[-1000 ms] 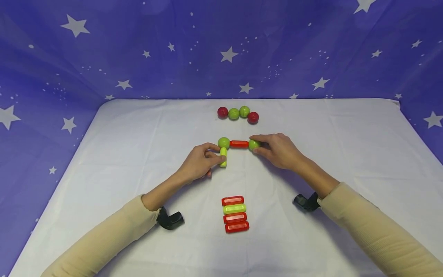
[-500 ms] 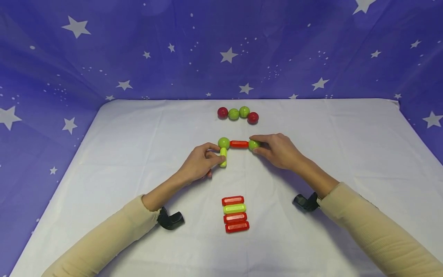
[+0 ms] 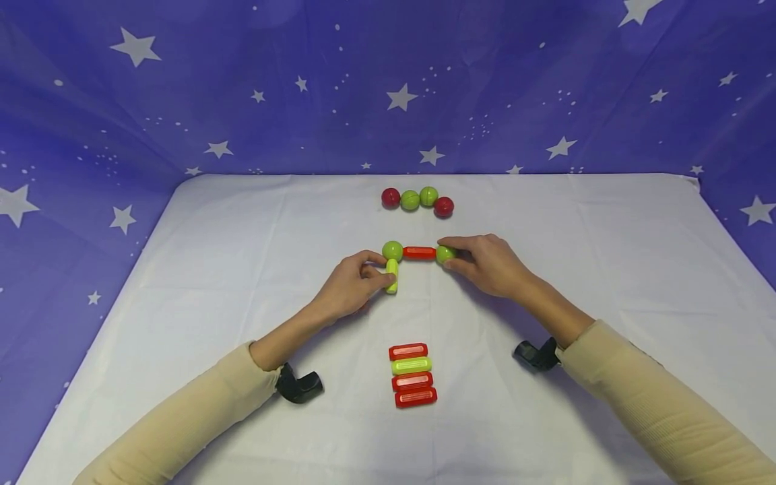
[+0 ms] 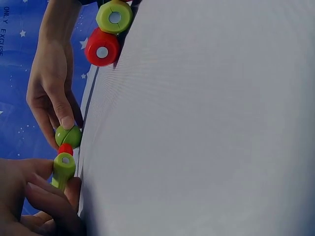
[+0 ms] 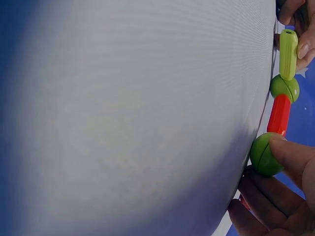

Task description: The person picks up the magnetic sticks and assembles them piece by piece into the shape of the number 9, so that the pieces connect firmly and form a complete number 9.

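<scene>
Between thumb and fingers, my left hand (image 3: 350, 284) pinches a yellow-green rod (image 3: 392, 277) that points toward me. Its far end meets a green ball (image 3: 393, 250). From that ball a red rod (image 3: 419, 252) runs right to a second green ball (image 3: 445, 254), which my right hand (image 3: 492, 265) grips between thumb and forefinger. Together the pieces form a corner shape. In the right wrist view the yellow-green rod (image 5: 288, 54), the red rod (image 5: 279, 115) and the gripped green ball (image 5: 266, 155) line up, with the thumb on the ball.
Farther back on the white cloth (image 3: 273, 236) sit two red balls (image 3: 391, 197) and two green balls (image 3: 410, 200) in a row. Nearer me lie several rods, red (image 3: 415, 397) and one yellow-green (image 3: 411, 366), stacked side by side. Black wrist mounts (image 3: 300, 386) hang by both sleeves.
</scene>
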The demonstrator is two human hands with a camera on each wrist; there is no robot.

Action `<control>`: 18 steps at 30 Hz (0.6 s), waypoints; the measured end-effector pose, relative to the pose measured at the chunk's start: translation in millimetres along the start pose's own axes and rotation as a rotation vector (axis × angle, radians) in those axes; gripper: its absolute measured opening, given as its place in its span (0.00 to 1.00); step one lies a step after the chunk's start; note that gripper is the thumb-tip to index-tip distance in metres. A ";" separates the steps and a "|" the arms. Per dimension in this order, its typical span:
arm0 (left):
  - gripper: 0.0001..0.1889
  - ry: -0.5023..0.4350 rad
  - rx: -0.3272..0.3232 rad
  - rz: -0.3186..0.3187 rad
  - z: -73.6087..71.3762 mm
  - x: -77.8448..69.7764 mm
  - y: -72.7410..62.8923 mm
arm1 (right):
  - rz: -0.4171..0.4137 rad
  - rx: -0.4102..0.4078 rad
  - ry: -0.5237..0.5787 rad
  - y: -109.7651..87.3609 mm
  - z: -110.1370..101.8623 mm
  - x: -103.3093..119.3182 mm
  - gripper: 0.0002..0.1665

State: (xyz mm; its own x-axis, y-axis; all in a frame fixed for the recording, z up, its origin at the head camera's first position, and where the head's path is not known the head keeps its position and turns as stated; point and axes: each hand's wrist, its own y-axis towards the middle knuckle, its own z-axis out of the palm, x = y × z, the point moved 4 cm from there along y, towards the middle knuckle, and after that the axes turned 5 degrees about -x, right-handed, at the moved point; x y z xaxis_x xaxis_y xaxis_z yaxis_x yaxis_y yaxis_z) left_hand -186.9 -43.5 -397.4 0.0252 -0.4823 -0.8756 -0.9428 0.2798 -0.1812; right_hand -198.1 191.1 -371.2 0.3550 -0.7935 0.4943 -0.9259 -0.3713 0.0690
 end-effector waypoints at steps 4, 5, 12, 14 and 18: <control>0.21 0.011 -0.004 0.011 -0.1 -0.2 -0.8 | -0.006 -0.008 -0.002 -0.1 -0.2 0.5 0.26; 0.21 0.008 -0.004 0.009 0.1 -0.1 -0.8 | -0.007 -0.010 -0.003 -0.1 -0.2 0.6 0.26; 0.20 0.007 -0.023 0.005 -0.2 1.6 -0.3 | -0.010 -0.015 -0.005 -0.1 -0.2 0.7 0.26; 0.19 0.011 -0.039 0.006 -1.0 2.1 -0.2 | -0.009 -0.014 -0.005 -0.1 -0.2 0.5 0.26; 0.18 0.006 -0.064 0.006 -2.4 2.8 -0.1 | -0.007 -0.013 -0.004 -0.2 -0.3 0.1 0.26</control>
State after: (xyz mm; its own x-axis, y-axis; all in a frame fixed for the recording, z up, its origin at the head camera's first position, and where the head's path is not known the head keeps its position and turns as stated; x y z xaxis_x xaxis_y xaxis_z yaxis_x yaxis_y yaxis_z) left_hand -187.6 -46.9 -398.8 0.0177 -0.4861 -0.8738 -0.9622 0.2292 -0.1469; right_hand -197.9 191.3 -371.0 0.3620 -0.7925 0.4908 -0.9250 -0.3708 0.0834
